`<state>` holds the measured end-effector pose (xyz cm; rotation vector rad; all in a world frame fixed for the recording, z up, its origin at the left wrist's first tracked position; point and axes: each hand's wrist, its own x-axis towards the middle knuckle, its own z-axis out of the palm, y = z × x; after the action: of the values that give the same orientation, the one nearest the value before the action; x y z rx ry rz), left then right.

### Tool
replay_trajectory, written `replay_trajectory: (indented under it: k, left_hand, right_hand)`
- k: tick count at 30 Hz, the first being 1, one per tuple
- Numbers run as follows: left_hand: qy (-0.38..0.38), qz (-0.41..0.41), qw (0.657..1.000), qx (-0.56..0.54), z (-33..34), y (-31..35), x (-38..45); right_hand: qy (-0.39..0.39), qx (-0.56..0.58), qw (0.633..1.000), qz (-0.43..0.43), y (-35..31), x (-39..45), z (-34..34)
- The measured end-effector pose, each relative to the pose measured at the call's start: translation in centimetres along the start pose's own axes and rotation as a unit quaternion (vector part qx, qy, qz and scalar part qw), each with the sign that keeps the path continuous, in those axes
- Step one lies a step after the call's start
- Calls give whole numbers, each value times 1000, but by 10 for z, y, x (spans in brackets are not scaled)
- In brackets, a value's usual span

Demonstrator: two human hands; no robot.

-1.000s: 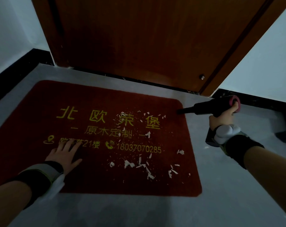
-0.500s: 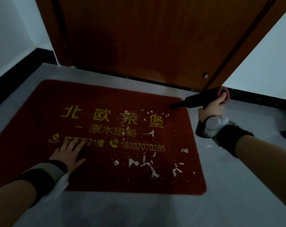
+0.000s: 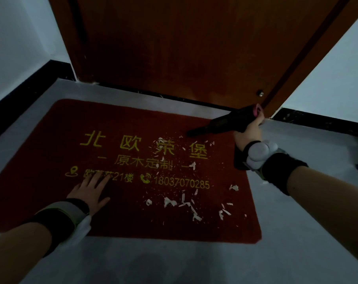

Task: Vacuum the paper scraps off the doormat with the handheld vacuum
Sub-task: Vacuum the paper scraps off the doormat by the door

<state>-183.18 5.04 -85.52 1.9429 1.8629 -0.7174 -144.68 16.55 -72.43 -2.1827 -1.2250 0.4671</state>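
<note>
A red doormat (image 3: 50, 152) with yellow lettering lies on the grey floor before a wooden door. White paper scraps (image 3: 182, 203) are scattered over its right half, the larger ones near the front right. My right hand (image 3: 248, 130) grips a black handheld vacuum (image 3: 225, 124) with a pink rear end. Its narrow nozzle points left and down, its tip over the mat's upper right part, just above the uppermost scraps. My left hand (image 3: 88, 191) rests flat on the mat's left front part, fingers spread.
The brown wooden door (image 3: 174, 48) stands right behind the mat, with a small metal stop (image 3: 261, 93) near its lower right corner. White walls with black skirting (image 3: 317, 121) flank it. Grey floor (image 3: 174, 263) lies in front of the mat and to its right.
My right hand has brought the vacuum leftward from beside the mat, so its nozzle is now over the mat's upper right part. My left hand has stayed in place.
</note>
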Motion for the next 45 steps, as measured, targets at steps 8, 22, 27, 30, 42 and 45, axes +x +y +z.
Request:
replay_trajectory:
  k: [8,22,27,30,42,45]
  left_hand:
    - [4,10,1000,-6,14,-8,-3]
    - [21,10,1000,-1,19,-9,-5]
    - [21,11,1000,-6,20,-8,-5]
    - [21,11,1000,-6,18,-8,-5]
    - [4,12,1000,-4,12,-7,-6]
    - [-1,12,1000,-4,10,-6,-8]
  right_hand:
    - [-44,1,997,-59,-5,-27,31]
    - [-129,5,971,-204,-7,-29,35]
    - [-199,-2,950,-242,-2,-31,22]
    - [-274,-18,925,-261,-1,-28,13]
    - [-217,-146,875,-407,-23,-22,6]
    - [-157,-174,885,-403,-30,-16,10]
